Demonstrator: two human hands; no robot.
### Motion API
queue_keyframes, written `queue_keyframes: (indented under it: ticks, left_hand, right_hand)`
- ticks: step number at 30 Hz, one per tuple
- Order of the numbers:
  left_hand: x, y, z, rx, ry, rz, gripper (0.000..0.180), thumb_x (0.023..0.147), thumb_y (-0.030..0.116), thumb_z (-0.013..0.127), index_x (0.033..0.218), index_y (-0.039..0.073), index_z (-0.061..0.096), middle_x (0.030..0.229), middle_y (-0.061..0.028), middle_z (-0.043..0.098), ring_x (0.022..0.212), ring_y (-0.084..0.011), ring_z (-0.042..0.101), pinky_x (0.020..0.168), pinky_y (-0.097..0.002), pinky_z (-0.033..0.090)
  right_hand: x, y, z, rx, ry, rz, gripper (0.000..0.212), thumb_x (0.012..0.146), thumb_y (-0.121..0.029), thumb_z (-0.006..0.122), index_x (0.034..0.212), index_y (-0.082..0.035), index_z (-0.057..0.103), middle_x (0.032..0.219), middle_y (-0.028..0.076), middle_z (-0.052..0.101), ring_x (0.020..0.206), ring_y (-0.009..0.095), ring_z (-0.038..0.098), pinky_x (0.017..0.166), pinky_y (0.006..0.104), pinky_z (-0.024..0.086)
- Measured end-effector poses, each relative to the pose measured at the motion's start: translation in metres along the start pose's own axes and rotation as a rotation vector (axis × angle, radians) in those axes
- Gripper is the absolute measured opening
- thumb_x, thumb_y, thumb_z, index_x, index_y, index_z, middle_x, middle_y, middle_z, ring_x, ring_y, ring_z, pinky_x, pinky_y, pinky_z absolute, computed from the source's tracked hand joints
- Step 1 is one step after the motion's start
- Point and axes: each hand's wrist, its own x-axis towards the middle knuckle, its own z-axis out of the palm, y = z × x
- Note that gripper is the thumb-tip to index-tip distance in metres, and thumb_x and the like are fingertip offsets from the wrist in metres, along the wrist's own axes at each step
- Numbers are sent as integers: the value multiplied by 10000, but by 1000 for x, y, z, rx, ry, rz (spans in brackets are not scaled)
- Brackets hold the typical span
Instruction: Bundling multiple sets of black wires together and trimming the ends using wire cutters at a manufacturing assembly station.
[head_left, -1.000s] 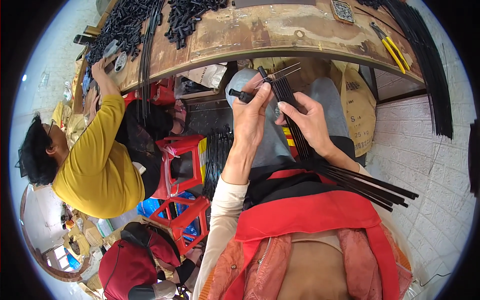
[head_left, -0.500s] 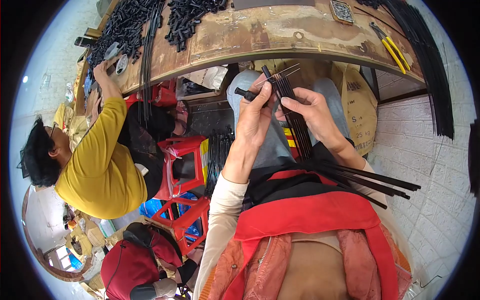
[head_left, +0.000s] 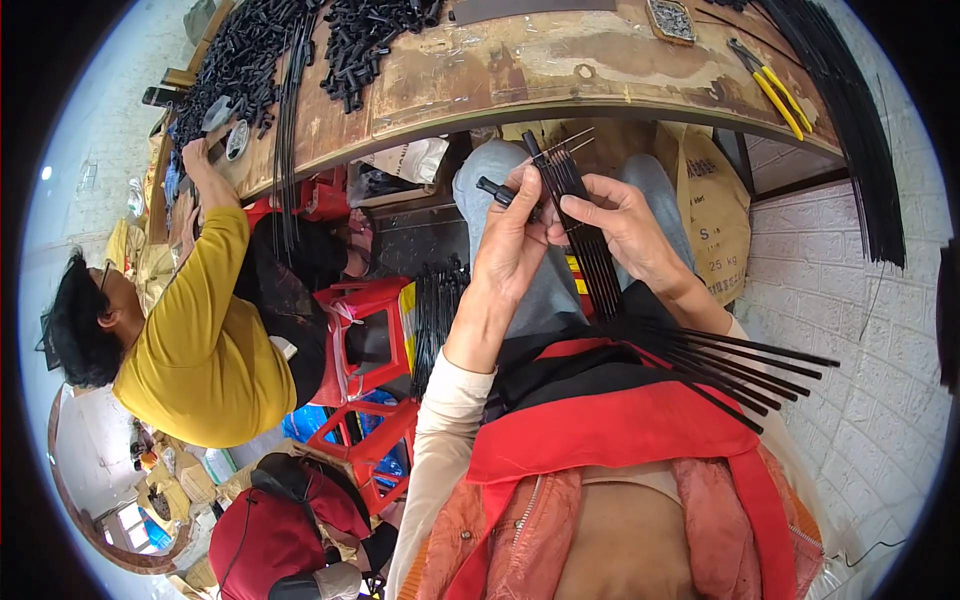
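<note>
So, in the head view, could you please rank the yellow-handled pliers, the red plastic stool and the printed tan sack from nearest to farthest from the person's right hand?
From the right hand:
1. Printed tan sack, just to its right under the bench.
2. Yellow-handled pliers, up right on the benchtop.
3. Red plastic stool, far to the left, beside the co-worker.

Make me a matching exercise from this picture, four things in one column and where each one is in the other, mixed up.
Things:
1. bundle of thin black rods
2. yellow-handled pliers
3. small black tube piece
4. red plastic stool

Places:
A. pinched in the left hand
B. on the floor beside the person in the yellow shirt
C. gripped in the right hand, trailing across the lap
D. lying on the worn workbench top

Pairs: 1-C, 2-D, 3-A, 4-B
</note>
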Motion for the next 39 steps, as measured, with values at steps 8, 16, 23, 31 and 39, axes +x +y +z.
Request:
queue_keyframes:
  ticks: [8, 16, 23, 31, 39]
  left_hand:
    - [-1, 3, 4, 24, -105, -83, 598, 977, 440, 519, 1410, 35, 436, 1385, -95, 517, 1246, -186, 492, 1031, -349, 410]
    - [-5, -2, 16, 74, -16, -6, 529, 993, 409, 511, 1379, 49, 474, 1311, -61, 562, 1059, -138, 523, 883, -288, 436]
    - [25, 49, 32, 244, 22, 407, 514, 982, 390, 550, 1352, 36, 506, 1342, -97, 554, 1161, -161, 518, 1014, -334, 375]
    - [47, 58, 17, 524, -328, -182, 469, 948, 396, 598, 1221, 15, 628, 1185, -109, 654, 1147, -176, 550, 1013, -352, 403]
    - [33, 50, 9, 458, 98, 261, 311, 856, 152, 749, 1103, 15, 619, 900, -24, 681, 797, -85, 621, 777, -235, 491]
  right_hand:
    - [-1, 1, -4, 108, -56, 37, 224, 934, -137, 640, 1107, 1, 600, 937, 89, 665, 807, 179, 674, 777, 322, 572]
    - [3, 1, -5, 181, -158, 66, 281, 946, -144, 624, 1178, -4, 550, 952, 81, 627, 830, 161, 638, 815, 379, 580]
    - [2, -2, 4, 120, -189, 9, 391, 964, -155, 595, 1304, -22, 457, 909, 42, 552, 810, 124, 571, 864, 431, 563]
    - [0, -1, 4, 80, -202, 8, 406, 974, -164, 575, 1334, -23, 449, 901, 40, 546, 803, 127, 565, 881, 436, 553]
    - [-3, -5, 7, 59, -172, -16, 409, 971, -167, 583, 1335, -27, 459, 903, 30, 547, 794, 121, 573, 877, 434, 556]
